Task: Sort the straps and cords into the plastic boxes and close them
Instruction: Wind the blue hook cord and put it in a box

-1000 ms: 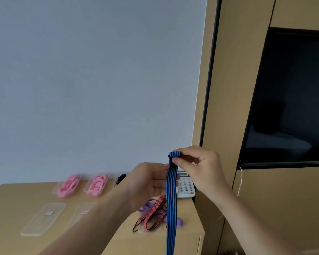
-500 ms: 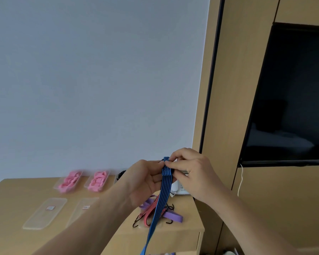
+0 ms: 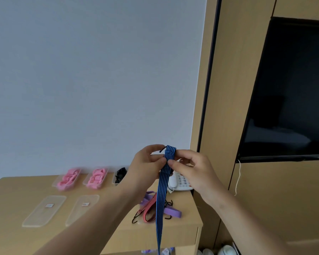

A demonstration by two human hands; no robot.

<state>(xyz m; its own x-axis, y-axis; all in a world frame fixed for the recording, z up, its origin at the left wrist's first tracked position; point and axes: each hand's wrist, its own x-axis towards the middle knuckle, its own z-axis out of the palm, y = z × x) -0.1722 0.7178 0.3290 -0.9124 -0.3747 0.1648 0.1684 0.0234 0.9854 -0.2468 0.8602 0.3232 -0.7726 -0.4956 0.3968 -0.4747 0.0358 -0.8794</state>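
Left hand: raised above the bench, fingers curled; its grip pinches the blue strap just below the folded top end, from the strap's left side.
Right hand: level with the left hand, fingers curled; its grip pinches the same strap from the right side, forefinger tip against the webbing.
Blue strap: blue with dark stripes, held upright between both hands; a dark hook pokes out at its top end, and the rest hangs straight down in front of the bench and runs out of view at the bottom.
Bench: light wood, below and behind the hands.
Red strap: lies on the bench just behind the hanging blue strap, with black hooks at its ends, tangled with the purple strap.
Purple strap: lies on the bench, crossing under the red strap, to the right of the blue strap.
Pink-filled boxes: two open clear boxes holding pink straps, at the bench's back edge, well left of the blue strap.
Dark-filled box: open, next to the pink ones, partly hidden by the left hand.
Lids: two clear lids flat on the bench, in front of the pink-filled boxes.
Telephone: white, at the bench's back right corner, behind the blue strap.
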